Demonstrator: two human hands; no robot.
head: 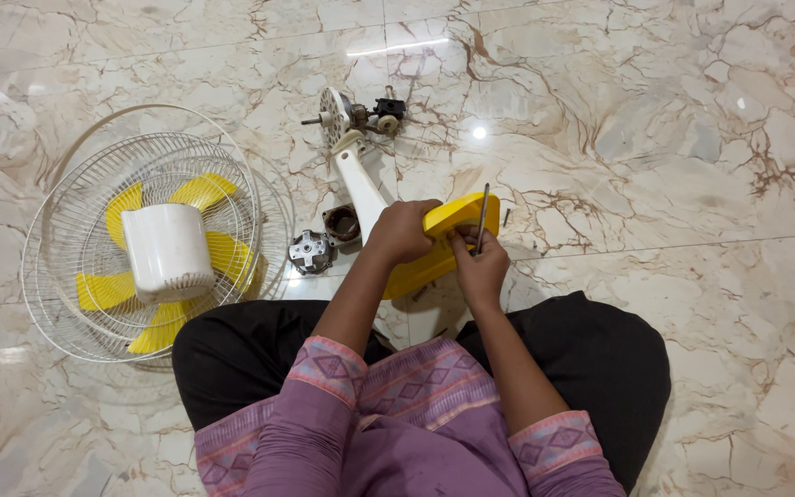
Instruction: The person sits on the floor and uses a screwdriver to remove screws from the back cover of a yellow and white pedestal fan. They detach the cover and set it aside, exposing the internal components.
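**Yellow fan base: easy to hold, awkward to steady**

Watching the feed remotely, I saw the left hand [404, 230] clamped over the top edge of the yellow fan base [439, 247], which sat tilted on the marble floor [674, 138] right in front of the person's knees. The right hand [480, 269] was closed around a thin metal screwdriver [481, 219] held upright against the base. I judged the base was stiff moulded plastic, light, a bit slick on that polished floor, so gripping the rim like that made sense. The white stand neck [361, 189] ran from it up to the bare motor assembly [356, 115], which probably made the whole thing top-heavy.

As for containers: the wire fan guards [66, 239] lay nested off to the left like a basket, holding the yellow blades [197, 191] and a white motor cover [167, 250]. Two small round metal parts [324, 239] sat beside it.
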